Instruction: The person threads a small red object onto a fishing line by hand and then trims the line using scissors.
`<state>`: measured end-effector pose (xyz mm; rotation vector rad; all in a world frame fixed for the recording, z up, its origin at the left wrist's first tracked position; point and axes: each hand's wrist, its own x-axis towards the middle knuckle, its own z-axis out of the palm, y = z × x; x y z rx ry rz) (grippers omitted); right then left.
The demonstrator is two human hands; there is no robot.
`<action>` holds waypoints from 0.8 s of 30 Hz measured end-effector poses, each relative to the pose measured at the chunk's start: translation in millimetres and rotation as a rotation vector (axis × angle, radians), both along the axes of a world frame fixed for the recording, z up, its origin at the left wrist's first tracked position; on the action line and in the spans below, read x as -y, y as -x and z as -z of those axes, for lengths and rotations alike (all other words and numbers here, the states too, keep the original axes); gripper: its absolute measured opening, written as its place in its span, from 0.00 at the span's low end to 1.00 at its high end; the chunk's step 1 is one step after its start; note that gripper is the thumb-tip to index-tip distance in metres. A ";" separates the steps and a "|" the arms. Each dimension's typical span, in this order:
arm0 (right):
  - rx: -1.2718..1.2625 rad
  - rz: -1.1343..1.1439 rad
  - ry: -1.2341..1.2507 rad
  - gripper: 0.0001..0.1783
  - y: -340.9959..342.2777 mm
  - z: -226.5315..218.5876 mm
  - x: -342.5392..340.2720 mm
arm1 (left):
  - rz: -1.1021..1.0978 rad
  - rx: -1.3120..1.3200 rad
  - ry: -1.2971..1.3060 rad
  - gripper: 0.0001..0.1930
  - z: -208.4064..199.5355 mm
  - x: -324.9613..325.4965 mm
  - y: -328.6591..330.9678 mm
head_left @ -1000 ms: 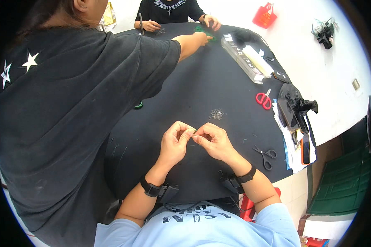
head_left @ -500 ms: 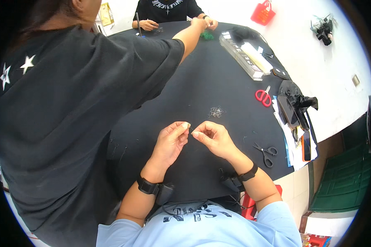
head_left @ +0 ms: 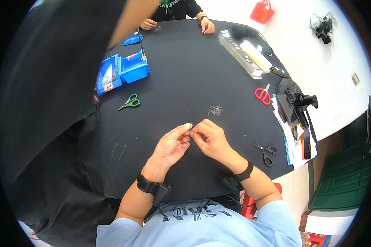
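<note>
Left hand (head_left: 169,149): we are seeing it pinching a tiny yellow-green piece (head_left: 190,126) of unclear material between thumb and forefinger, the other fingers curling beneath. Right hand (head_left: 212,141): its thumb and fingertips are pressing together just beside the piece; whether they are gripping anything fine, we are not able to tell.

Handling: we are judging the piece very light, easily dropped and perhaps slippery; its stiffness is escaping us. A fingertip pinch near one edge is seeming the surest hold.

Just beyond the right hand: a loose pile of thin, wiry, silvery-grey bits (head_left: 215,110) is lying on the black-covered table (head_left: 173,90).

To the right of the right hand: all-black scissors (head_left: 263,149) are resting near; farther out, red-handled scissors (head_left: 264,91) are lying.

Beyond the left hand, leftward: green-handled scissors (head_left: 128,104) are lying, with open-topped blue plastic trays (head_left: 135,75) standing behind them.

Left of both hands: a co-worker in black clothing (head_left: 41,103) is filling the edge of our view.

Differences from half a second earlier: the co-worker's arm is no longer stretching across the table; the trays and green-handled scissors are now showing; the right fingertips are sitting closer to the left ones.
</note>
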<state>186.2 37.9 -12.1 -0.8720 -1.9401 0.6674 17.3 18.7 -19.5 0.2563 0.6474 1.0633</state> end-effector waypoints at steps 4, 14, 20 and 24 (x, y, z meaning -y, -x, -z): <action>0.022 -0.022 -0.049 0.03 2.5 1.4 2.9 | -0.150 -0.198 -0.048 0.05 4.0 3.0 -7.9; 0.101 -0.038 -0.108 0.05 3.0 -13.9 12.0 | -0.332 -0.699 -0.344 0.08 -2.4 6.5 -18.6; 0.058 0.000 -0.154 0.05 -4.2 -23.1 7.5 | -0.347 -1.256 -0.583 0.06 -5.3 7.8 -17.1; 0.048 0.030 -0.170 0.04 -11.5 -28.2 1.6 | -0.303 -1.332 -0.699 0.03 -11.3 10.8 -19.6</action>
